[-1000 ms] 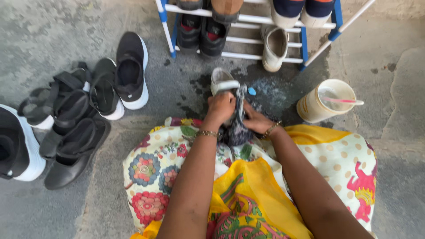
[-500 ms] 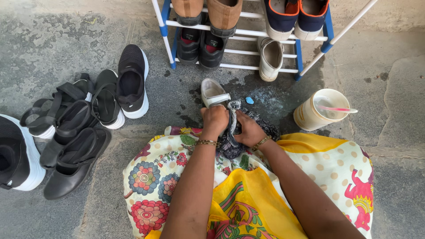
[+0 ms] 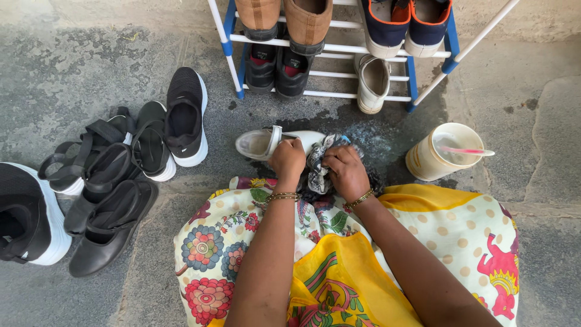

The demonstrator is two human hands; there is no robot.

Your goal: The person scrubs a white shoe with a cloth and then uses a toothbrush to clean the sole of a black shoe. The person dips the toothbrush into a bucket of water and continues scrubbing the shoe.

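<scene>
Head view: left hand (image 3: pixel 288 158) clasps a white strapped shoe (image 3: pixel 272 143) lying on the wet stone floor (image 3: pixel 91 60), while right hand (image 3: pixel 345 171) bunches a patterned cloth (image 3: pixel 319 162) against it, below a shoe rack (image 3: pixel 339 47).

The left hand (image 3: pixel 288 160) grips a white shoe (image 3: pixel 266 142) lying on its side. Just right of that grip, the right hand (image 3: pixel 345 172) presses a patterned cloth (image 3: pixel 319 160), possibly damp, against the shoe. Beyond the grip stands a rack (image 3: pixel 339 48); right of it, a cup (image 3: pixel 439 158); left, black shoes (image 3: pixel 151 142).
</scene>
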